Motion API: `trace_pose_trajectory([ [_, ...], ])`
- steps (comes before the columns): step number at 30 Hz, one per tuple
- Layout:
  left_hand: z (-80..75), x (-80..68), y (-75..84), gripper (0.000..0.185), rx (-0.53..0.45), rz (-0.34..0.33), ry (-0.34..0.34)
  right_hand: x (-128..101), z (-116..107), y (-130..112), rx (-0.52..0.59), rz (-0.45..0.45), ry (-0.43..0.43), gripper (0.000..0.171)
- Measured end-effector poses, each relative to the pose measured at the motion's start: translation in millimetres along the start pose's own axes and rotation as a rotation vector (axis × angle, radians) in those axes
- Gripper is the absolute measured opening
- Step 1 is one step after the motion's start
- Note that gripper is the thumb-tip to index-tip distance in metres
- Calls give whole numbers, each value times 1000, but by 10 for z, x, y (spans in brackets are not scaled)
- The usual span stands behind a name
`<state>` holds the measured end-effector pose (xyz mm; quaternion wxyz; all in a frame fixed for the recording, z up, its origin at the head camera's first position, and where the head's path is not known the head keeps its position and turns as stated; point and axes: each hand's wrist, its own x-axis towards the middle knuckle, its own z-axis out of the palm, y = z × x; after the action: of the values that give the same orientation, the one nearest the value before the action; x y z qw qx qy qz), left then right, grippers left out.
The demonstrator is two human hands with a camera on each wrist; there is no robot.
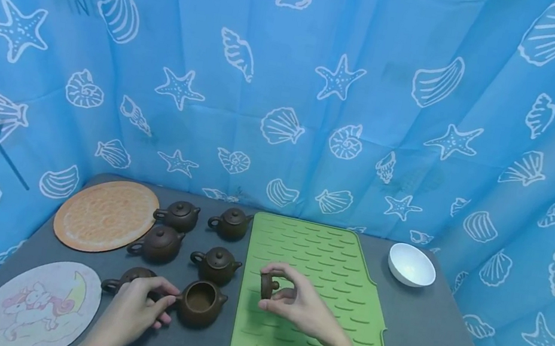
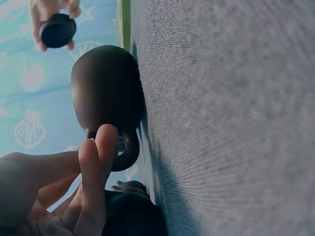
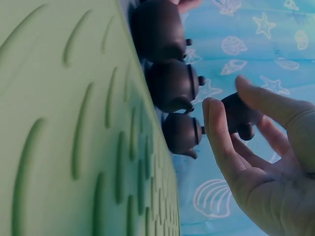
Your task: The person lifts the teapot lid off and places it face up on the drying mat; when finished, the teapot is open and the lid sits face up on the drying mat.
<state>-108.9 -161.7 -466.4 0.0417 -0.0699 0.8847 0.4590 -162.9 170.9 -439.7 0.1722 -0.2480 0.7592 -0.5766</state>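
Note:
A dark brown teapot [image 1: 200, 308] without its lid stands on the grey table, its round opening facing up. My left hand [image 1: 133, 304] pinches its handle between thumb and fingers; the left wrist view shows the same teapot [image 2: 107, 86] side-on. Over the green mat [image 1: 306, 335], my right hand [image 1: 302, 305] holds a brown teapot lid [image 1: 267, 286] by its edge, tilted with the knob toward the palm. That lid [image 3: 238, 112] sits between thumb and fingertips in the right wrist view. Behind my left hand is another teapot [image 1: 135, 275], partly hidden.
Several lidded teapots, among them one teapot [image 1: 218, 264] just behind the lidless one, stand in two columns. To the left lie an orange-brown round mat [image 1: 107, 215] and a unicorn-printed round mat [image 1: 38, 307]. A white bowl [image 1: 412, 265] stands at the right, before a blue shell-patterned curtain [image 1: 292, 78].

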Motion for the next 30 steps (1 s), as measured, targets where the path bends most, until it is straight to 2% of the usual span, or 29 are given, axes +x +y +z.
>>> trace_pose_trajectory([
  [5,-2,3,-10,14,3,-5,1,0,-11,89,-55,18,1,59],
  [12,-6,12,-6,14,16,-18,-10,16,2,205,-9,55,-34,58],
  [17,-3,7,2,14,22,-24,-12,56,24,257,-20,67,-49,57],
  [27,-3,-4,33,15,22,-23,-10,131,30,293,-88,99,-87,56],
  [30,-6,-7,36,14,25,-23,-7,140,23,293,-143,91,-99,56],
])
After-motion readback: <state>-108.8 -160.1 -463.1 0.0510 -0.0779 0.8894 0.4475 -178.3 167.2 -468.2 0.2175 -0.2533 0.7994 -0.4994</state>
